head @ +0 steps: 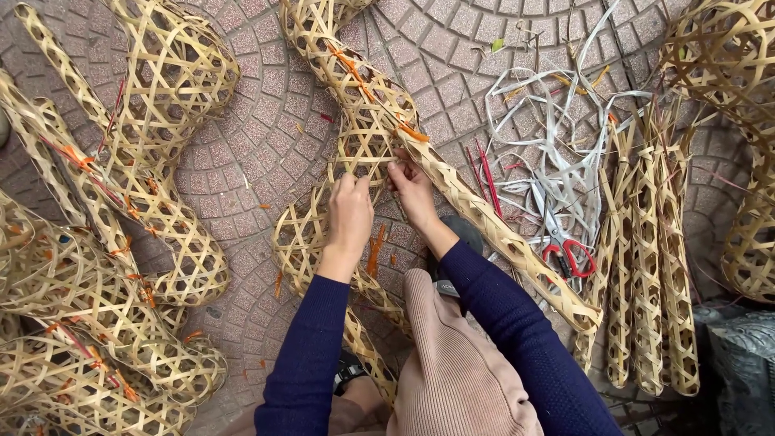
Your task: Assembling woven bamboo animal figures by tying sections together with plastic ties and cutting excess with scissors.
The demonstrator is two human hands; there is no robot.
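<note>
Under everything runs the paved ground (266, 121), reddish blocks laid in curving rows, and most of it is covered. To my left a heap of finished bamboo lattice forms (121, 242) spreads from the top edge down to the bottom corner, leaving only a narrow strip of bare paving between it and my work. On my right a row of slim woven tubes (646, 266) lies side by side, with more lattice (735, 121) curling along the right edge.

The woven bamboo piece (363, 137) I am working on lies in the middle, running from the top edge down toward my knees, with one long arm (500, 242) slanting away to the lower right over my forearm. Above that arm sits a tangle of pale flat strips (557, 137), and just below it red-handled scissors (565, 250) rest on the paving, near my right wrist.

My left hand (349, 214) is curled on the lattice's open mesh, fingers closed and pinching a thin bamboo strip (373, 161). My right hand (413, 192) sits just beside it, fingertips pinched on the same strip, the two nearly touching.
</note>
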